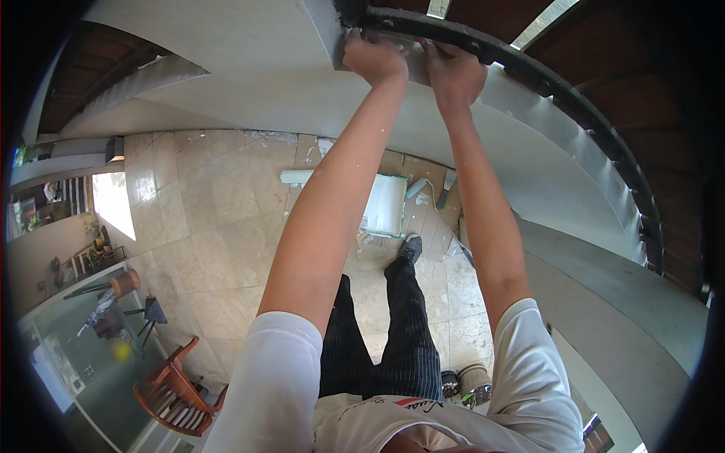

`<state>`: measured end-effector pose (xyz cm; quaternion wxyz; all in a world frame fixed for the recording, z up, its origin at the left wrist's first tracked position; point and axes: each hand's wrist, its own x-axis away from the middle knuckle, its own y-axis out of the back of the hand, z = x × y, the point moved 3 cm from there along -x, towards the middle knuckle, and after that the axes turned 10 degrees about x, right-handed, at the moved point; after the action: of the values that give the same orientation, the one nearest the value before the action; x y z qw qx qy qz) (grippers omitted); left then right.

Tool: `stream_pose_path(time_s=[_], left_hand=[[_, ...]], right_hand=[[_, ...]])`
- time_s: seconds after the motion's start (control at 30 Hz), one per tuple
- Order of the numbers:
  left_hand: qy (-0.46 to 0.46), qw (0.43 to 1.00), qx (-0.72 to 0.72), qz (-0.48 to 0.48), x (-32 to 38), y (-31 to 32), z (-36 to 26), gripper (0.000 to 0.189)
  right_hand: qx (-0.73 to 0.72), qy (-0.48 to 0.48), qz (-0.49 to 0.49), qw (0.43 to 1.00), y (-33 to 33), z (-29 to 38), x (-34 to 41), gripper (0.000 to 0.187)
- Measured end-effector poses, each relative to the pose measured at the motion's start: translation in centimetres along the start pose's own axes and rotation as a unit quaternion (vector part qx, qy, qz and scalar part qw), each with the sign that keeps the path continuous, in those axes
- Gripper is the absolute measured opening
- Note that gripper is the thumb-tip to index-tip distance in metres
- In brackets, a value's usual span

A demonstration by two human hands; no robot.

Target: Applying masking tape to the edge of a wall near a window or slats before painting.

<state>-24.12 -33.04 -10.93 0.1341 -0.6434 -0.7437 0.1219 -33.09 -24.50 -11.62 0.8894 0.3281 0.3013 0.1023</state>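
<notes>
Both my hands are raised to a curved dark metal beam (504, 48) at the top of the view. My left hand (376, 58) is bent at the wrist, its fingertips up against a grey-white panel edge (340, 42) below the beam. A short way to the right, my right hand (457, 79) has its fingers curled under the same beam. The fingertips of both are partly hidden, so whether they hold anything cannot be made out. Below the beam runs a pale curved wall (544, 153). Dark brown boards (628, 73) with bright gaps lie beyond it.
On the tiled floor (215, 198) lie a paint tray (388, 206) with white paint, a paint roller (293, 176), a small roller (417, 187) and a scraper (446, 189). Cans (474, 382) stand near my legs. A wooden chair (175, 390) is at lower left.
</notes>
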Motion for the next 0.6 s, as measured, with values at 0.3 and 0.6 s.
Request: stream_pose_path(time_s=[0.3, 0.6], left_hand=[[-0.093, 0.988, -0.111, 0.056, -0.5, 0.6, 0.8, 0.014], [-0.133, 0.957, -0.186, 0.179, -0.1, 1.9, 0.6, 0.040]], right_hand=[[-0.032, 0.010, 0.042, 0.999, 0.3, -0.6, -0.3, 0.032], [-0.033, -0.018, 0.041, 0.998, 0.8, -0.2, 0.1, 0.026]])
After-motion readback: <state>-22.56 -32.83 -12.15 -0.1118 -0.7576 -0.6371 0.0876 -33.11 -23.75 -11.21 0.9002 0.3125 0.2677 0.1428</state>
